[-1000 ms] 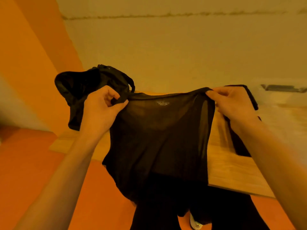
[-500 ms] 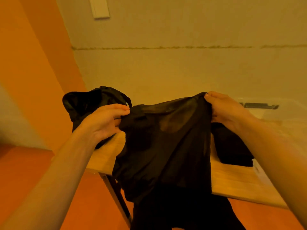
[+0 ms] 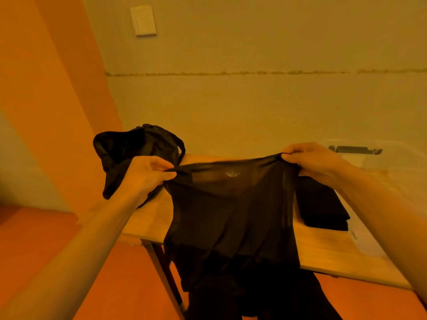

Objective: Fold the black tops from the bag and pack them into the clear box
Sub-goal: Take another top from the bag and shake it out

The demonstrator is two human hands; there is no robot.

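Black sheer knit, one top [image 3: 231, 215], was held up in the air over the near edge of the table [image 3: 335, 250], its hem hanging below that edge. The cloth was thin enough for light to pass through below the neckline. It was judged very light, limp and without stiffness, likely to slump and crease wherever unsupported. It did not look fragile, though a hard pull might stretch it. It is best taken at the shoulders, as here, or along a fold line once laid flat.

Grips: the left hand [image 3: 147, 174] had curled fingers, with thumb and fingertips pinching the top's left shoulder. The right hand [image 3: 309, 160] had its fingers curled over and gripping the right shoulder. The upper edge was drawn fairly taut between the two.

Further in, a folded pile [image 3: 321, 209] of black cloth lay toward the table's right side, behind the held top — whether it sat within the walls of the clear box [image 3: 392, 162] or just beside them could not be told.

At the far left corner sat the bag [image 3: 136, 153] — black, soft and slumped, with its mouth gaping behind the left hand.

At the far right edge, the clear box had faint walls and a dark latch on its rim.

Beyond was the wall, with a pale switch plate [image 3: 143, 20] high up.
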